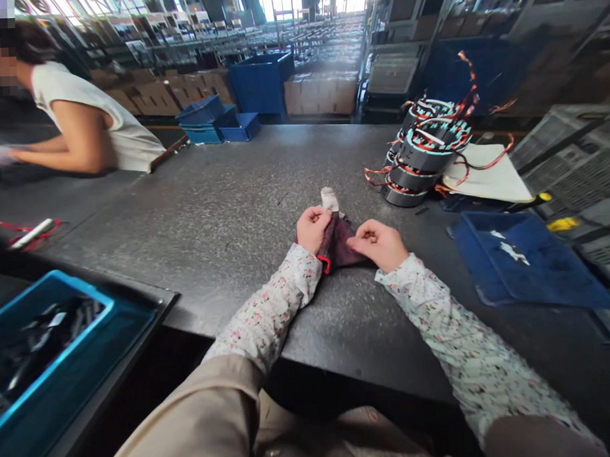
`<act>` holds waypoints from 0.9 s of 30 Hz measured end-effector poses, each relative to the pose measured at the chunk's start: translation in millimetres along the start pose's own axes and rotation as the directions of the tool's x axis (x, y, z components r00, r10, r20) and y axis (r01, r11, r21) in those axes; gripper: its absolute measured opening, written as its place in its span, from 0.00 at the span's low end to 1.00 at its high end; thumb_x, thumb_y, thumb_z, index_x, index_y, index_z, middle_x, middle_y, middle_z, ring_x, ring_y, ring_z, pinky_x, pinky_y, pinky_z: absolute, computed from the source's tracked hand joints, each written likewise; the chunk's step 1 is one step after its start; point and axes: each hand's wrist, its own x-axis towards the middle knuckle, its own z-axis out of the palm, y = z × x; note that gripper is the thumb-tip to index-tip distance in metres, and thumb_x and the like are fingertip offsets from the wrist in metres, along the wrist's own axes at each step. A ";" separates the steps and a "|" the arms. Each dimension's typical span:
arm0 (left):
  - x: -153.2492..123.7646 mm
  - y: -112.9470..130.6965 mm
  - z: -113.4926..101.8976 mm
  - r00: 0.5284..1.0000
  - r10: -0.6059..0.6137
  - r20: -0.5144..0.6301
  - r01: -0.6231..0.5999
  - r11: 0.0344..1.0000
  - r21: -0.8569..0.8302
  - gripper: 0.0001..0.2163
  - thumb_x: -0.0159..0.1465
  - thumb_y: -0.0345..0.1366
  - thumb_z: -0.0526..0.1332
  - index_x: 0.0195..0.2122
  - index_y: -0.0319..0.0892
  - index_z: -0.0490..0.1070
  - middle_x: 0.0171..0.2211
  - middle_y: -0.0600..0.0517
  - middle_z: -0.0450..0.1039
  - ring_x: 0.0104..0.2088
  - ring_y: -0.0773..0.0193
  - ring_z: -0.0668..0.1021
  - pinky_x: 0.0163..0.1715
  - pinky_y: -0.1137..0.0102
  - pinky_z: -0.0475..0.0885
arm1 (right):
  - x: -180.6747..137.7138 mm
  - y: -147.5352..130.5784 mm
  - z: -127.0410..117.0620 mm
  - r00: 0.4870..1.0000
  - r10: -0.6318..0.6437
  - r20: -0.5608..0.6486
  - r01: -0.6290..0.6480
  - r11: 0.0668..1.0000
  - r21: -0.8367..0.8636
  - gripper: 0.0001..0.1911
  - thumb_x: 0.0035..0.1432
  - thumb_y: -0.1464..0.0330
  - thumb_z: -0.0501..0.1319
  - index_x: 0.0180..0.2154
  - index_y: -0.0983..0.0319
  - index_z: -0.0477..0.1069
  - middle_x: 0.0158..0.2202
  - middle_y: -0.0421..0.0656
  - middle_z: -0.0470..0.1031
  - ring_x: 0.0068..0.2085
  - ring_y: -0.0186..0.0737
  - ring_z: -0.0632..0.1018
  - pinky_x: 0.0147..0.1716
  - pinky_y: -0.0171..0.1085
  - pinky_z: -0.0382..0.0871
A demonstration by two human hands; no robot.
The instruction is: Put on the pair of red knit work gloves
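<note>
Ahead, at 12 o'clock, a long factory aisle of shelving [303, 38] runs away from a dark speckled workbench [184, 219]; a co-worker [88, 123] leans over the bench's far side at 10 o'clock. Two pale cartons [320, 94] stand beyond the bench at 12 o'clock, though their count is uncertain; at 11 o'clock are one large blue bin [260, 80] and three small blue crates [206, 122]. Grey plastic crates [573, 159] sit at 3 o'clock; a teal tray [53, 344] of dark parts sits at 8 o'clock. On the bench at 2 o'clock, roughly four wire-wound rings [422, 151] form a heap beside a white sheet [488, 175]; one blue cloth [526, 261] lies at 3 o'clock, and one white tube with red wire [32, 233] lies at 9 o'clock. At the centre, one dark maroon cloth [340, 242] lies bunched on the bench, not folded flat, with one red tab [325, 264] at its edge and one white tip [328, 199] poking out; the left hand [314, 229] is closed, pinching it, while the right hand [377, 244] curls against it, its grip impossible to tell.
</note>
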 end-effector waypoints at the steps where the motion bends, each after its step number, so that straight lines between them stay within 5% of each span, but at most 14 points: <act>1: -0.5 -0.7 1.2 1.000 0.012 -0.006 -0.012 1.000 0.015 0.06 0.65 0.32 0.58 0.32 0.35 0.67 0.25 0.56 0.67 0.23 0.72 0.70 0.24 0.75 0.69 | -3.2 -1.2 2.4 0.998 -0.027 0.056 0.032 0.994 -0.105 0.25 0.37 0.49 0.63 0.24 0.65 0.64 0.20 0.40 0.63 0.21 0.31 0.64 0.21 0.32 0.57; 4: -6.1 -0.5 7.4 0.999 0.027 0.041 -0.030 0.997 0.070 0.06 0.65 0.34 0.57 0.35 0.36 0.67 0.27 0.55 0.68 0.24 0.72 0.72 0.25 0.74 0.71 | -7.6 2.6 10.0 0.991 -0.083 0.107 0.122 0.892 -0.436 0.25 0.39 0.49 0.63 0.28 0.65 0.68 0.28 0.45 0.69 0.27 0.36 0.67 0.27 0.36 0.59; 6: -9.2 1.8 9.4 0.994 0.026 0.105 -0.040 0.991 0.128 0.06 0.65 0.35 0.56 0.38 0.38 0.67 0.30 0.54 0.70 0.26 0.71 0.74 0.29 0.73 0.72 | -3.4 11.0 12.1 0.994 -0.085 0.067 0.106 0.898 -0.427 0.21 0.46 0.53 0.58 0.30 0.65 0.70 0.30 0.46 0.70 0.29 0.38 0.68 0.30 0.37 0.60; 9: -6.3 6.9 1.2 0.983 0.032 0.180 -0.078 0.964 0.253 0.07 0.66 0.36 0.54 0.42 0.40 0.67 0.38 0.50 0.73 0.35 0.67 0.77 0.39 0.69 0.72 | 11.7 24.1 3.9 0.997 0.051 -0.065 -0.045 0.995 0.093 0.19 0.44 0.57 0.56 0.33 0.65 0.71 0.30 0.45 0.72 0.31 0.39 0.71 0.35 0.38 0.64; 12: 3.1 10.3 -18.3 0.978 0.030 0.205 -0.118 0.894 0.432 0.08 0.60 0.35 0.62 0.39 0.38 0.69 0.40 0.49 0.73 0.43 0.60 0.75 0.49 0.60 0.67 | 27.3 28.4 -16.8 0.933 0.306 -0.187 -0.119 0.755 0.645 0.20 0.31 0.61 0.61 0.30 0.65 0.69 0.27 0.42 0.72 0.28 0.37 0.71 0.32 0.37 0.67; 16: 10.1 13.2 -36.0 0.983 0.050 0.179 -0.151 0.777 0.611 0.07 0.57 0.35 0.64 0.30 0.38 0.70 0.38 0.47 0.73 0.46 0.55 0.73 0.52 0.53 0.61 | 37.2 28.3 -40.7 0.905 0.407 -0.121 -0.128 0.532 0.837 0.17 0.30 0.64 0.59 0.28 0.64 0.66 0.23 0.40 0.68 0.27 0.38 0.71 0.29 0.37 0.67; 19: 3.2 16.1 -26.1 0.967 0.121 0.225 -0.240 0.737 0.632 0.07 0.55 0.36 0.65 0.28 0.40 0.69 0.35 0.48 0.73 0.43 0.55 0.73 0.50 0.57 0.63 | 36.9 33.2 -40.3 0.941 0.331 -0.078 -0.139 0.583 0.800 0.18 0.33 0.63 0.61 0.30 0.64 0.66 0.23 0.39 0.67 0.27 0.36 0.71 0.28 0.36 0.66; 24: -23.3 14.2 6.6 0.878 0.209 0.431 -0.417 0.778 0.471 0.14 0.51 0.44 0.65 0.32 0.42 0.66 0.29 0.53 0.69 0.30 0.64 0.73 0.32 0.70 0.70 | 30.5 35.8 -22.0 0.979 0.196 0.049 -0.201 0.907 0.371 0.17 0.37 0.63 0.67 0.25 0.67 0.64 0.21 0.39 0.65 0.23 0.30 0.65 0.22 0.30 0.58; 27: -25.8 9.5 11.7 0.867 0.242 0.436 -0.431 0.804 0.410 0.17 0.48 0.46 0.66 0.31 0.42 0.62 0.25 0.56 0.65 0.25 0.67 0.69 0.26 0.73 0.67 | 30.5 25.8 -17.7 0.960 0.154 0.234 -0.249 0.853 0.458 0.14 0.41 0.71 0.67 0.27 0.67 0.63 0.20 0.36 0.64 0.22 0.27 0.64 0.22 0.28 0.57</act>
